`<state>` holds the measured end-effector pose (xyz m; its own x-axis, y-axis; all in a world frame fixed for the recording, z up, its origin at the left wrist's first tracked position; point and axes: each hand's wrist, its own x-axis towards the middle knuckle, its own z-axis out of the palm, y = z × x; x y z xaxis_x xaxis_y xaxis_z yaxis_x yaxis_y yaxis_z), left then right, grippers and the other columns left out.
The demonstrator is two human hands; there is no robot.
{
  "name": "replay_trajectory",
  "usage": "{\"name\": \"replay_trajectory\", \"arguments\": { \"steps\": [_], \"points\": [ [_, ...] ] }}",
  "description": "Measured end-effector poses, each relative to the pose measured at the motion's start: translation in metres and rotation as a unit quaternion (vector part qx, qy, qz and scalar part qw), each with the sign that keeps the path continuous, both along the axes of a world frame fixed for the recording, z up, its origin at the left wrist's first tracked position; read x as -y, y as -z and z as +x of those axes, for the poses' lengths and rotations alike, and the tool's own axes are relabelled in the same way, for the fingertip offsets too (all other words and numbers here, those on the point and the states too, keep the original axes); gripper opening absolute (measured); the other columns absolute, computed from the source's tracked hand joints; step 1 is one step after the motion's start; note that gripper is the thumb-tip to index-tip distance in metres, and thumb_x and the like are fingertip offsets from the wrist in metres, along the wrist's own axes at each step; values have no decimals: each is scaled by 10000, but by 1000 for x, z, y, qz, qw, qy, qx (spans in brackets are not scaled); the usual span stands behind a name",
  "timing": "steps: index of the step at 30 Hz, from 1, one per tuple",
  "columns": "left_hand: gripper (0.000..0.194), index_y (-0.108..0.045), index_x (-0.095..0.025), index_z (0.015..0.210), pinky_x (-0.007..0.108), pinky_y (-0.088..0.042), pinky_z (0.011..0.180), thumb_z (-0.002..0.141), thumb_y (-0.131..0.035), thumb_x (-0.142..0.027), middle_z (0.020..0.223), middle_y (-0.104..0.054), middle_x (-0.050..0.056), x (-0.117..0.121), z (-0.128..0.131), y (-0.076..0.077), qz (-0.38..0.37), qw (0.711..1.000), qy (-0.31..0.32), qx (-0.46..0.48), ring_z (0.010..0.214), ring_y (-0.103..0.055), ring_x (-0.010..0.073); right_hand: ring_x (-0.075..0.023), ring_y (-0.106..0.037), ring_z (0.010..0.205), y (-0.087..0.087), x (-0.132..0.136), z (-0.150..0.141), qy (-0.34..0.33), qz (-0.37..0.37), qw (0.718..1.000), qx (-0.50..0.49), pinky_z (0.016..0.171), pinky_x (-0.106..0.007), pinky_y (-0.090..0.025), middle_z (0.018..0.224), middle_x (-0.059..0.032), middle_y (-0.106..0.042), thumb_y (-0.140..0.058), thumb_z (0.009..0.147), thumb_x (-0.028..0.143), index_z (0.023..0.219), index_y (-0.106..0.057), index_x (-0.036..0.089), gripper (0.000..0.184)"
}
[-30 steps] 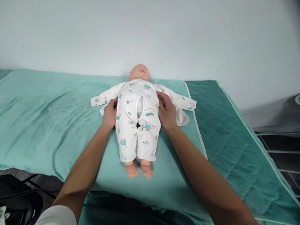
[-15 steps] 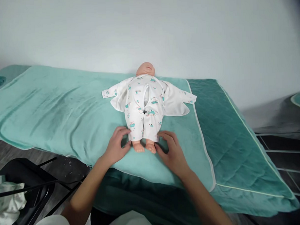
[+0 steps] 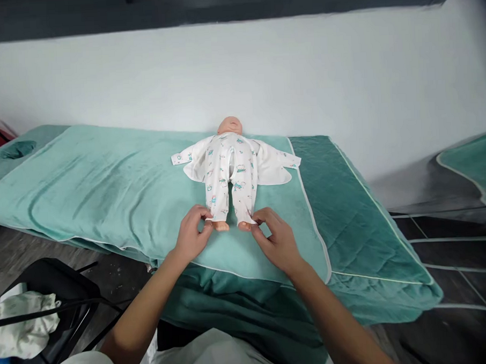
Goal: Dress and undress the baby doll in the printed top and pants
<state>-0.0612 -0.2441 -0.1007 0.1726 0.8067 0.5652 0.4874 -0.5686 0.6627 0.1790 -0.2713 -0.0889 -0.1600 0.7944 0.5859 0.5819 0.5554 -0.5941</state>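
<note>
A baby doll [image 3: 229, 125] lies on its back on a green bed, head towards the wall. It wears a white printed top [image 3: 271, 162], spread open at the sides, and matching trousers [image 3: 243, 179] on its legs. My left hand [image 3: 193, 233] pinches the cuff of the trouser leg on the left between thumb and fingers. On the other leg, my right hand [image 3: 274, 238] pinches the outer edge of the cuff. The doll's toes [image 3: 221, 226] show just below the cuffs.
The bed's light green cover [image 3: 106, 182] reaches left to a face hole [image 3: 18, 150]. A darker quilted cover [image 3: 349, 215] lies to the right. A black chair [image 3: 66, 281] at lower left holds crumpled printed cloth [image 3: 27, 323]. A white wall [image 3: 222, 70] stands behind.
Both hands have closed on the trouser cuffs. The cuffs now reach further down, over more of the feet, and the trouser legs look straighter. The camera view has tilted up.
</note>
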Motion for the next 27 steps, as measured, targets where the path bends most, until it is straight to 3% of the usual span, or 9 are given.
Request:
{"name": "replay_trajectory", "arguments": {
  "steps": [3,6,9,12,15,18,22,27],
  "points": [
    [209,-584,-224,928,298,-506,744,796,-517,-76,851,-631,-6,7,-7,4,-65,997,13,-30,769,-606,154,-192,-622,812,4,6,6,10,-22,997,66,716,-319,-491,904,-36,-639,-559,982,195,950,-560,227,45],
    [182,-587,-221,893,294,-507,732,797,-511,-86,826,-648,-7,6,-17,18,-126,989,25,-70,761,-614,160,-214,-644,887,14,8,18,-24,-83,988,128,756,-342,-522,969,-52,-657,-548,989,218,983,-593,228,46],
    [149,-613,-213,929,315,-527,791,884,-500,-128,895,-664,20,-5,-25,32,-109,991,-8,-82,847,-630,176,-203,-647,894,24,2,35,-49,-123,985,107,791,-350,-542,977,-52,-657,-507,1039,289,999,-607,231,123],
    [261,-653,-193,1108,402,-535,954,929,-475,-128,1102,-685,89,-28,-29,41,-53,991,-41,-114,1062,-627,225,-226,-642,943,37,-22,50,5,-91,993,75,847,-397,-551,1029,-83,-667,-466,1046,290,1038,-618,220,168],
    [412,-653,-161,1265,498,-482,1095,919,-445,-78,1303,-657,142,-60,-28,43,-21,981,-57,-185,1270,-565,285,-304,-591,1138,52,-62,55,84,-28,991,104,1000,-513,-518,1186,-162,-660,-478,984,220,1156,-643,170,244],
    [500,-618,-179,1383,545,-419,1188,924,-446,-75,1451,-614,129,-93,-25,39,-12,971,-67,-229,1457,-460,324,-323,-538,1219,59,-102,48,96,-9,983,154,1080,-541,-472,1272,-189,-646,-483,939,155,1226,-663,132,339],
    [409,-663,-214,1353,565,-314,1285,982,-491,-203,1435,-649,108,-126,-21,32,-7,960,-30,-277,1531,-406,324,-308,-535,1181,59,-137,34,75,-23,976,201,1058,-485,-475,1258,-183,-648,-495,954,175,1265,-677,114,365],
    [412,-685,-214,1336,559,-271,1317,950,-539,-204,1393,-678,122,-155,-15,29,5,950,38,-311,1492,-462,306,-296,-537,1088,58,-151,33,89,-25,961,260,950,-422,-475,1152,-161,-650,-513,964,182,1157,-723,145,287]
  ]
}}
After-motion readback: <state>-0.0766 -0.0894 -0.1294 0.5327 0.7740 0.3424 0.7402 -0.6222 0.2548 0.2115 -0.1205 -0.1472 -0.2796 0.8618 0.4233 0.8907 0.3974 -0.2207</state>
